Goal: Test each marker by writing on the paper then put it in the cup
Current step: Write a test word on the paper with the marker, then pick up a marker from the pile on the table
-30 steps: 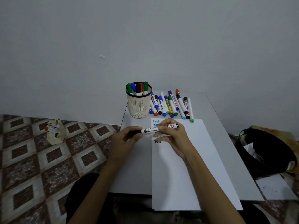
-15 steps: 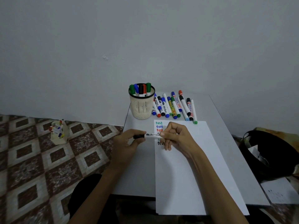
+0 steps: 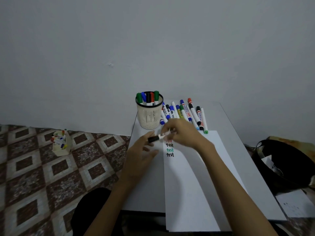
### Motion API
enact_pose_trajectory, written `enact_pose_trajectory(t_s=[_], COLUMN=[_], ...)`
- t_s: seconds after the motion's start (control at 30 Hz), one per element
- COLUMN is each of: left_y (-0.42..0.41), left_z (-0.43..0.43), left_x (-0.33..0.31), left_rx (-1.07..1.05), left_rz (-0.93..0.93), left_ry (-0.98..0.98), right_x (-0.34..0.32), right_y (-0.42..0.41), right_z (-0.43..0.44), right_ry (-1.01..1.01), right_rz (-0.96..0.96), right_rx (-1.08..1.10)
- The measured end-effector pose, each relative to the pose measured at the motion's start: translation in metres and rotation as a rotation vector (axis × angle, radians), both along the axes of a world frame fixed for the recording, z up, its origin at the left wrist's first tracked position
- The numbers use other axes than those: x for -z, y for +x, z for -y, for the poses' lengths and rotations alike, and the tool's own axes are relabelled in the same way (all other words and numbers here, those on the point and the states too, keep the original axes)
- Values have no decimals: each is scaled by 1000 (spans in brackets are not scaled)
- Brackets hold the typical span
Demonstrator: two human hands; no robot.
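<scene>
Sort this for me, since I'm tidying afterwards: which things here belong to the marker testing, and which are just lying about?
In use: black-capped marker in the right hand; paper; cup; row of loose markers beside the cup.
Lying about: small box of pens on the floor; black bag; sheet by the bag.

right hand [image 3: 183, 132] and marker [image 3: 159, 137] blurred, upper written words [image 3: 170, 149] hidden, bag [image 3: 281, 164] cropped
</scene>
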State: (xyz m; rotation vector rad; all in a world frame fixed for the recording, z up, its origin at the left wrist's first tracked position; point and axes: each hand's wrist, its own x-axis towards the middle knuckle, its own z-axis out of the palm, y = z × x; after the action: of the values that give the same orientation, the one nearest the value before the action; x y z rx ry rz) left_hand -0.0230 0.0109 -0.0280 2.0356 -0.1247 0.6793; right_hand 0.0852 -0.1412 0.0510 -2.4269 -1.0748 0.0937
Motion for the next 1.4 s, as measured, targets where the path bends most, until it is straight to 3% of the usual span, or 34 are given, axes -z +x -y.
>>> enact_pose_trajectory(t_s=[0.1,0.23,0.37,0.47,0.6,0.67,0.77,0.87,1.0,1.13,1.3,1.4], left_y=[2,1,2,4,3,2,2,2,2,3,3,3], left_z=[-1,2,3,2,2,2,3,3,3,2,2,2], left_x=[4,5,12,13,14,13,10,8,8,10,10,10], left_rx=[-7,36,53,36,28,31,43,58,69,73,75,73], left_rz=[-131,-196,-216,-213,-204,-213,-234,-259,-255,-242,-236,-245], left_ry=[64,406,578,573,569,579,591,593,555,517,505,513], right_x=[-27,-58,-70,-58,-31,-22,-12,-4,18,32,35,36], right_y=[18,35,47,56,60,63,70,81,95,90,88,87], right_z=[-8,-26,-45,-55,-61,-58,-44,-15,45,76,75,76], right_ry=[239,860,1071,982,583,485,520,553,301,130,115,205], right_rz=[150,148,142,169,317,365,331,239,-3,-203,-156,-134], right_rx=[142,233,245,234,263,265,308,564,930,974,978,1040])
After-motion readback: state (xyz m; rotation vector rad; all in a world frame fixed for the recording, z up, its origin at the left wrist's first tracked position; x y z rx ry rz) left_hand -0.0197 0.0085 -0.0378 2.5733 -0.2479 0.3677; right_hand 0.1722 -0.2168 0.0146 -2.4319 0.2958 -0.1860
